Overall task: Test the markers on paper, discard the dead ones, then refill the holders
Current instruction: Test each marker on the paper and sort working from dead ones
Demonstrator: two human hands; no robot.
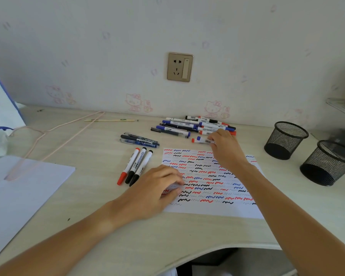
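Testing goes on: your right hand (223, 144) pinches two markers (202, 140) mid-frame; left hand (157, 188) flat on paper (213, 210), uncap next

On a pale desk (92, 196), a sheet of paper (213, 211) covered in red, blue and black squiggles lies under both forearms. The left hand (157, 188) rests on the sheet's left edge with fingers loosely bent. The right hand (224, 148) reaches past the paper's far edge and pinches two markers (200, 140), one red-capped, one blue-capped. Behind them lies a pile of markers (195, 126). Three markers (135, 166) lie side by side left of the paper, with a few darker pens (139, 140) beyond. Two black mesh holders (286, 140) stand at right.
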